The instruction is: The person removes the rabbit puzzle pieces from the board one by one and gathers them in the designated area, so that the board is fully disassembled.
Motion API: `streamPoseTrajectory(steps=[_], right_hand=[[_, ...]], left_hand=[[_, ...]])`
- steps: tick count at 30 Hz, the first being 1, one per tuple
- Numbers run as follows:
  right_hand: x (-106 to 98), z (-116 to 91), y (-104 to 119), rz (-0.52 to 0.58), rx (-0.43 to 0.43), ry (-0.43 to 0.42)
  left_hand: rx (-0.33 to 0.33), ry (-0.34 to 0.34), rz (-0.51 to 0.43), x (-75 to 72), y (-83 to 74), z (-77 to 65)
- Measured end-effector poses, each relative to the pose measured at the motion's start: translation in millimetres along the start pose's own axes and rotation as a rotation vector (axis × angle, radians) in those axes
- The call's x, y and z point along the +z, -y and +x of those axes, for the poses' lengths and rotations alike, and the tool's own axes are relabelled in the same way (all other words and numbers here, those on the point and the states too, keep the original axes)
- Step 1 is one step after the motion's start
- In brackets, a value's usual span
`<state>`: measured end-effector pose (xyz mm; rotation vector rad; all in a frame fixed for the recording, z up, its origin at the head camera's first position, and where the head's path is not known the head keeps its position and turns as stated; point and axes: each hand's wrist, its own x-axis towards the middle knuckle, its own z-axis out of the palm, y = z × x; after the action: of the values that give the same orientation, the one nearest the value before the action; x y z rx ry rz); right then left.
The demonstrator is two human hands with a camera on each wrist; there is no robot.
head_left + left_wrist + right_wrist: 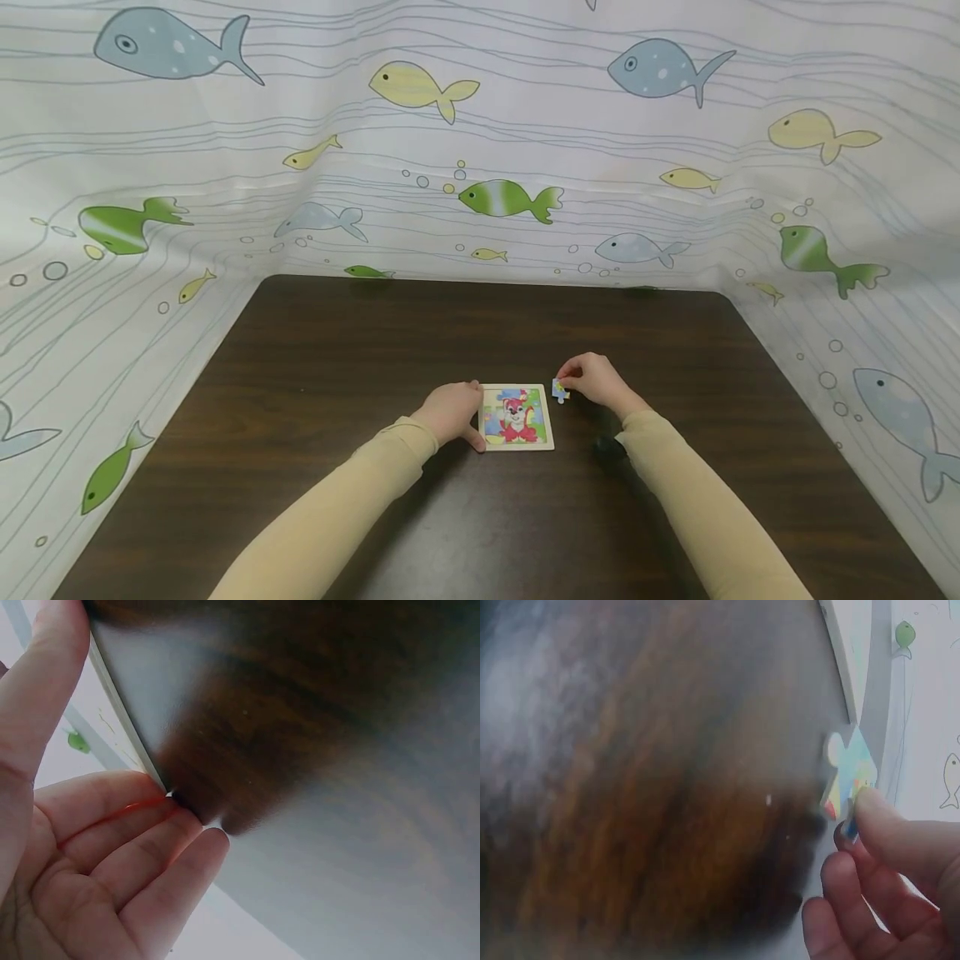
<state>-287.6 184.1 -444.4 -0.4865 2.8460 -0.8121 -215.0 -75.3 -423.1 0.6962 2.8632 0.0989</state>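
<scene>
Puzzle piece [560,390]: in the air or barely off the surface (cannot tell which), just beside the right edge of the framed puzzle [517,447], pinched by the right hand [596,382] between thumb and index finger. Right wrist view shows the piece tilted, one corner close to the frame; contact there cannot be confirmed. Risk 1: the hold takes in only one end of a small, thin piece, so a knock against the raised rim could twist it or flick it loose. Risk 2: the thumb covers part of the print, which could lead to a misjudged orientation. Framed puzzle lies flat, a red and white cartoon animal [517,417] showing inside; pale patches at its left, bare base or print not distinguishable. Left hand [450,410] holds the frame along its left side, thumb at the near corner, fingertips at the far one. Risk 3: nothing braces the opposite edge; a push from the left would probably slide the frame over the table [465,517], whose glossy finish suggests little friction. Risk 4: a jolt or lift on that side could unseat pieces. Fish-printed curtain [525,125] stands well apart; unlikely to interfere.
</scene>
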Motion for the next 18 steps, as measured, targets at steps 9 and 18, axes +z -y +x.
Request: streamPoseTrajectory(steps=[9,18], right_hand=[[3.1,0.9,4.2,-0.066,-0.041,-0.025],[5.8,0.3,3.2,-0.051,-0.046,-0.043]], left_hand=[[0.0,0.004,0.006,2.2,1.6,0.8],[-0.001,-0.003,0.009,2.3,2.0,0.8]])
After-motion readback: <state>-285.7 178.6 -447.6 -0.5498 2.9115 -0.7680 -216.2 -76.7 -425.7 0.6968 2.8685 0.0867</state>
